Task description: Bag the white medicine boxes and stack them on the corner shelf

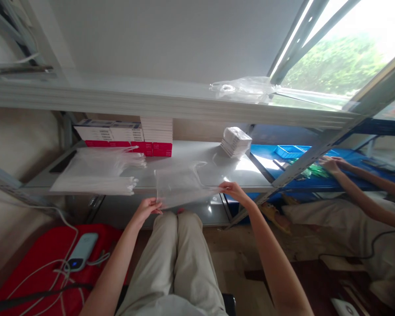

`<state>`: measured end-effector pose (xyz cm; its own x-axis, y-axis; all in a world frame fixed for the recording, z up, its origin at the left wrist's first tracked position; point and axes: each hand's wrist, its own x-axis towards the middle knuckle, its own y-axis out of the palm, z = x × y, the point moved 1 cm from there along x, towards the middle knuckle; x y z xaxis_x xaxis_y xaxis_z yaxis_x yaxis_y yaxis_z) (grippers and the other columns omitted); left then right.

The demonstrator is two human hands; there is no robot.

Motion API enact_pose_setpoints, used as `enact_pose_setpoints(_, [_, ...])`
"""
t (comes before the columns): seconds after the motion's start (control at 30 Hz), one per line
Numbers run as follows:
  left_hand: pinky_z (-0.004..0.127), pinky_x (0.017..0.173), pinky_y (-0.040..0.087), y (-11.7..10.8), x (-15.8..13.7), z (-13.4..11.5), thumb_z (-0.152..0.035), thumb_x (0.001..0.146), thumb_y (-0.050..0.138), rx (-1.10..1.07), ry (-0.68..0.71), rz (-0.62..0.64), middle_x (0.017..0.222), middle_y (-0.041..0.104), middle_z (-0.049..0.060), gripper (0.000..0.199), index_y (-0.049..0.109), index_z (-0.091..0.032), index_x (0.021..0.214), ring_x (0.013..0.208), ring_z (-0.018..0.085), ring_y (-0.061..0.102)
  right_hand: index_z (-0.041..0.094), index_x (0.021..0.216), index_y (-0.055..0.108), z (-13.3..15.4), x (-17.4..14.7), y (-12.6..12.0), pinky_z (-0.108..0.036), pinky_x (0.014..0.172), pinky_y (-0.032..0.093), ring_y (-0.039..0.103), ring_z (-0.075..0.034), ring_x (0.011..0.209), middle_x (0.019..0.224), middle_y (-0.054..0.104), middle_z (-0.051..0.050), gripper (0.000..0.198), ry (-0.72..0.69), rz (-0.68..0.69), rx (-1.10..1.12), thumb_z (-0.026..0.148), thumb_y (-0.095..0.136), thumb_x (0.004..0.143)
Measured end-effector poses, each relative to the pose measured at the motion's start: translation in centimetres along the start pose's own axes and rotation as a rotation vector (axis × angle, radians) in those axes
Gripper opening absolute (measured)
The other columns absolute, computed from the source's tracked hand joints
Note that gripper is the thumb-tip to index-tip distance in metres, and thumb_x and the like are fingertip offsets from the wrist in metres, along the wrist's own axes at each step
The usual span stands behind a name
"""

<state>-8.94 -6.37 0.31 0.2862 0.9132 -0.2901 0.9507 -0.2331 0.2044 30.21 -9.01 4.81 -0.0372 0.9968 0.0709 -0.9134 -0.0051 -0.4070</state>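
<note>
A clear plastic bag (181, 186) is stretched out flat at the front edge of the shelf, above my knees. My left hand (149, 206) pinches its lower left corner. At the bag's right end, my right hand (233, 191) grips the narrow handle part between thumb and fingers. Just left of it lies a stack of similar clear bags (92, 171), with the handle ends toward the right. Behind on the shelf, a small stack of white boxes wrapped in clear plastic (237, 141) stands to the right.
White and red boxes (125, 134) are piled at the shelf's back left. An upper shelf (171, 98) crosses above, holding more plastic bags (246, 87). On the right, past a metal post (303, 162), a co-worker's hands (331, 164) are over a blue table. A power bank (83, 251) with cables lies lower left.
</note>
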Motion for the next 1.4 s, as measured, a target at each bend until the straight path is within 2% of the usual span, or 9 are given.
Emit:
enact_pose_setpoints(0.1, [0.022, 0.051, 0.052, 0.3, -0.7, 0.2, -0.019, 0.063, 0.079, 0.04, -0.043, 0.064, 0.076, 0.072, 0.008, 0.039, 0.068, -0.012, 0.1, 0.051, 0.013, 0.063, 0.013, 0.079, 0.068, 0.2, -1.1, -0.3, -0.03, 0.065, 0.046, 0.058, -0.017, 0.068, 0.072, 0.065, -0.004, 0.039, 0.076, 0.167, 0.088, 0.045, 0.076, 0.059])
enact_pose_setpoints(0.27, [0.02, 0.059, 0.052, 0.4, -1.7, 0.5, -0.026, 0.072, 0.074, 0.003, -0.037, 0.21, 0.095, 0.072, 0.01, 0.057, 0.056, -0.018, 0.125, 0.059, 0.01, 0.063, 0.015, 0.077, 0.064, -0.5, -2.4, -0.2, -0.03, 0.065, 0.046, 0.057, -0.015, 0.066, 0.069, 0.061, -0.001, 0.036, 0.142, 0.187, 0.168, 0.041, 0.078, 0.056])
enact_pose_setpoints(0.53, [0.024, 0.063, 0.052, 1.0, -2.8, 0.2, -0.028, 0.071, 0.074, -0.014, -0.006, 0.281, 0.098, 0.07, 0.01, 0.083, 0.033, -0.022, 0.143, 0.059, 0.009, 0.056, 0.021, 0.108, 0.067, 1.2, 0.5, -1.4, -0.031, 0.066, 0.052, 0.063, -0.021, 0.085, 0.104, 0.066, -0.011, 0.057, 0.055, 0.316, -0.178, 0.026, 0.08, 0.053])
enact_pose_setpoints(0.73, [0.024, 0.062, 0.049, 1.5, -2.6, 1.1, -0.032, 0.07, 0.074, 0.007, 0.012, 0.313, 0.097, 0.069, 0.011, 0.092, 0.023, -0.022, 0.146, 0.059, 0.009, 0.056, 0.027, 0.113, 0.065, 9.2, 9.7, 9.6, -0.041, 0.094, 0.042, 0.056, -0.025, 0.109, 0.117, 0.063, -0.007, 0.038, -0.357, 0.145, -0.325, 0.041, 0.064, 0.079])
enact_pose_setpoints(0.87, [0.024, 0.058, 0.049, 1.6, -2.5, 1.8, -0.033, 0.067, 0.076, 0.023, 0.015, 0.28, 0.091, 0.07, 0.007, 0.105, 0.011, -0.024, 0.148, 0.053, 0.009, 0.056, 0.023, 0.089, 0.074, 9.5, 14.8, 17.2, -0.04, 0.091, 0.042, 0.059, -0.03, 0.103, 0.099, 0.069, -0.007, 0.028, -0.201, 0.325, -0.473, 0.04, 0.075, 0.067])
enact_pose_setpoints(1.0, [0.024, 0.057, 0.049, 1.2, -3.2, 1.8, -0.037, 0.065, 0.077, 0.022, 0.015, 0.271, 0.09, 0.07, 0.007, 0.11, 0.005, -0.025, 0.149, 0.051, 0.008, 0.055, 0.018, 0.068, 0.071, 8.5, 16.7, 19.4, -0.03, 0.074, 0.047, 0.064, -0.021, 0.076, 0.072, 0.069, -0.003, 0.014, -0.214, 0.472, -0.294, 0.032, 0.074, 0.065])
enact_pose_setpoints(1.2, [0.023, 0.05, 0.047, -0.1, -3.4, 2.5, -0.051, 0.063, 0.075, 0.028, 0.024, 0.197, 0.083, 0.07, 0.007, 0.1, 0.026, -0.019, 0.144, 0.047, 0.01, 0.056, 0.014, 0.072, 0.065, 7.9, 15.8, 17.7, -0.024, 0.053, 0.047, 0.058, -0.012, 0.054, 0.063, 0.065, -0.001, 0.029, -0.233, 0.507, -0.099, 0.044, 0.065, 0.07])
enact_pose_setpoints(1.3, [0.026, 0.046, 0.046, -0.1, -3.2, 3.4, -0.063, 0.059, 0.07, 0.074, 0.076, 0.083, 0.08, 0.069, 0.009, 0.077, 0.059, -0.014, 0.117, 0.043, 0.012, 0.056, 0.015, 0.074, 0.062, 8.7, 14.6, 16.7, -0.025, 0.051, 0.045, 0.056, -0.012, 0.051, 0.062, 0.063, -0.001, 0.03, -0.231, 0.461, 0.011, 0.045, 0.063, 0.072])
enact_pose_setpoints(1.4, [0.026, 0.041, 0.041, 0.4, -3.7, 3.3, -0.067, 0.061, 0.064, 0.163, 0.193, -0.145, 0.065, 0.065, 0.006, 0.061, 0.067, -0.013, 0.089, 0.04, 0.014, 0.053, 0.017, 0.077, 0.063, 10.9, 13.3, 15.6, -0.027, 0.059, 0.045, 0.059, -0.014, 0.058, 0.066, 0.066, -0.001, 0.024, -0.324, 0.329, -0.091, 0.041, 0.06, 0.077])
